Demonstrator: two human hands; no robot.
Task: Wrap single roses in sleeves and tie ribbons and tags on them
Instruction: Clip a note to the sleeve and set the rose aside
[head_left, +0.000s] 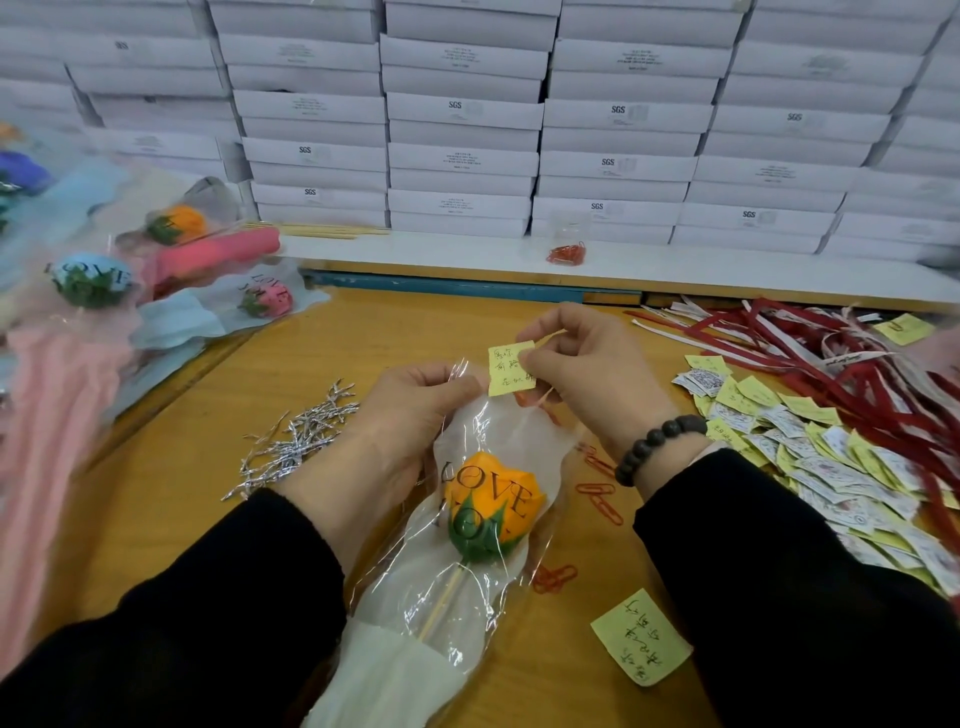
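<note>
Stacks of flat white boxes (462, 111) fill the whole upper part of the frame like a wall, many printed with small "SGS" marks. They stand on a white shelf (467, 254) that runs across the middle, with a small heap of red paper clips (566, 253) lying on it. Below the shelf spreads the wooden counter (218, 415), yellow-brown and bare at centre left. At the left edge lies a pile of finished wrapped roses (171, 260) in pink, blue and orange, their clear wraps printed "LOVE". At the right edge sprawls a tangle of red and white ribbons (831, 364), and just below it a heap of small yellow and printed tags (810, 447).

At lower centre lies the orange rose (491, 501) on a thin stick, inside a clear sleeve (467, 587) lined with white paper. The left hand (415, 410) grips the sleeve's upper end. The right hand (592, 364), with a dark bead bracelet (660, 441) at the wrist, pinches a small yellow tag (511, 368) with handwriting, just above the sleeve.

Silver twist ties (296, 441) lie left of the hands; loose red clips (602, 499) and a yellow note (641, 636) lie right of the sleeve.
</note>
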